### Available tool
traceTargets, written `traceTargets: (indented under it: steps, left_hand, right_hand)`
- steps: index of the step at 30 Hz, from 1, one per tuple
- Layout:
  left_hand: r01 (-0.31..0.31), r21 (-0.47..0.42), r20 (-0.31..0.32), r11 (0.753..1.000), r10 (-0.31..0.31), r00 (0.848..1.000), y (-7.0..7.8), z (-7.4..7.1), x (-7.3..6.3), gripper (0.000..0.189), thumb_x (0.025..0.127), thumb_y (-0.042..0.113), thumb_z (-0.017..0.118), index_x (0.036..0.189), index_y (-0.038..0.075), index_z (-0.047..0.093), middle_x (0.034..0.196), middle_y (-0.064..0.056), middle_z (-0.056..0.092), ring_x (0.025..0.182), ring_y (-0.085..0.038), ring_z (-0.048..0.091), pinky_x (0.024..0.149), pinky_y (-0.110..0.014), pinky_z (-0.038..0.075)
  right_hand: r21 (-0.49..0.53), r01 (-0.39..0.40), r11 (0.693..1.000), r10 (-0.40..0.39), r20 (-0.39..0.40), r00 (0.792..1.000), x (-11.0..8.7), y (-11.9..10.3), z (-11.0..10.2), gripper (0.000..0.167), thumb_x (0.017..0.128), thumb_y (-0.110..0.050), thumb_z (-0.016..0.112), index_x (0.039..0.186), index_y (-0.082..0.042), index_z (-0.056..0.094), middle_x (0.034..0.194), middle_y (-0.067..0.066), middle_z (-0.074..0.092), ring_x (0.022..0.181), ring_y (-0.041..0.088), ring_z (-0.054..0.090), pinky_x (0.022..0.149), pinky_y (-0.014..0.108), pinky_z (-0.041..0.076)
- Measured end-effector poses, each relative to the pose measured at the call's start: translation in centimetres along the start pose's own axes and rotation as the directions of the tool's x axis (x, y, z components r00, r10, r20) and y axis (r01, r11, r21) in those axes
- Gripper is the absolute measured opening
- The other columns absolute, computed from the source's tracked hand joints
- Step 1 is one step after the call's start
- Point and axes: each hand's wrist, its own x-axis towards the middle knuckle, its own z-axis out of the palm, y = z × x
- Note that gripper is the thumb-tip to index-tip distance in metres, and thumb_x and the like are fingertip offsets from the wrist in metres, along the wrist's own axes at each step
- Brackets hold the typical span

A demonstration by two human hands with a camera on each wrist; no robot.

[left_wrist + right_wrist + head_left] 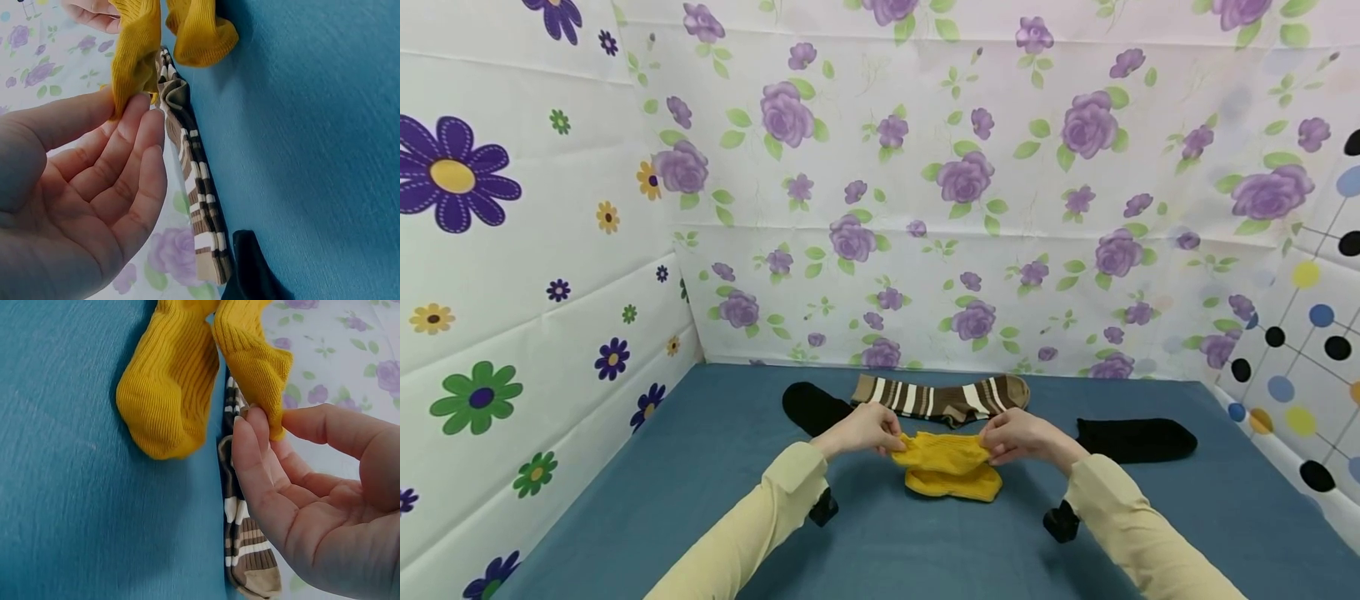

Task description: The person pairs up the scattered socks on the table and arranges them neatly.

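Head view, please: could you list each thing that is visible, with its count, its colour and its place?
yellow sock fabric: one or two socks, unclear; yellow; centre, partly raised
striped sock: one or a pair, unclear; brown, white, dark; back centre
left black sock: one, black, back left
right black sock: one, black, back right
table: one, blue, underneath
left cloth: one, white with colourful flowers, left
back cloth: one, white with purple roses, back
right cloth: one, white with coloured dots, right
black devices: two, black, near wrists
sleeves: two, pale yellow, forearms
left hand: one, bare, pinching left end
right hand: one, bare, pinching right end
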Motion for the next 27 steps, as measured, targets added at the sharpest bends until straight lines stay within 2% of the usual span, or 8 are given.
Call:
traceTargets:
  steps: [8,14,27]
  left_hand:
    - [0.018,-0.002,0.021,1.0,-0.018,1.0,0.0,0.8,0.2,0.006,0.082,0.007,0.066,0.079,0.001,0.064,0.065,-0.005,0.061,0.069,-0.038,0.059,0.063,-0.043,0.049]
    - [0.018,-0.008,0.035,1.0,-0.017,0.999,0.1,1.3,0.0,0.007,0.082,0.007,0.066,0.079,0.0,0.064,0.066,-0.005,0.062,0.068,-0.038,0.059,0.063,-0.043,0.049]
    - [0.062,0.016,0.058,0.998,-0.063,0.996,-0.4,2.2,0.3,0.008,0.082,0.009,0.067,0.076,0.004,0.063,0.065,-0.003,0.061,0.066,-0.034,0.06,0.062,-0.042,0.049]
  right_hand:
    - [-0.031,-0.042,0.999,0.042,0.0,0.999,-0.3,0.4,-0.3,0.018,0.083,-0.002,0.056,0.097,0.008,0.06,0.08,0.014,0.058,0.064,0.017,0.057,0.068,0.037,0.05]
    - [-0.049,-0.045,0.998,0.046,0.006,0.999,-0.5,0.7,-0.3,0.02,0.082,-0.002,0.057,0.098,0.008,0.061,0.076,0.014,0.059,0.062,0.018,0.056,0.068,0.038,0.05]
    - [-0.108,-0.108,0.988,0.104,-0.043,0.994,-0.9,1.3,0.0,0.015,0.084,-0.002,0.058,0.096,0.006,0.062,0.075,0.012,0.06,0.061,0.017,0.056,0.064,0.034,0.051]
